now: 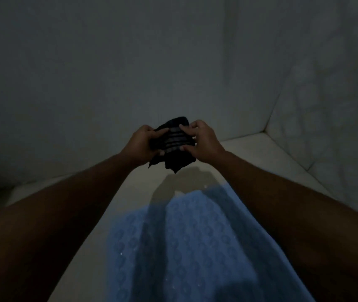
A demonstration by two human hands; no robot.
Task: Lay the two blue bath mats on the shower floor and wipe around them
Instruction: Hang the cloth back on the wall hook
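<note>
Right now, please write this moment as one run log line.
left hand: holds dark cloth | right hand: same cloth | blue bath mat: laid on shower floor

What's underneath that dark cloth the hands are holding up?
Below the dark cloth lies pale shower floor in shadow, then a blue bath mat. The floor beneath the mat is hidden.

A dark, limp cloth (173, 142) with paler woven stripes is looking soft and matt. The blue bath mat (186, 247) is showing a raised, bumpy pattern. The pale shower floor (267, 162) and walls (108, 73) are appearing smooth and dull.
</note>
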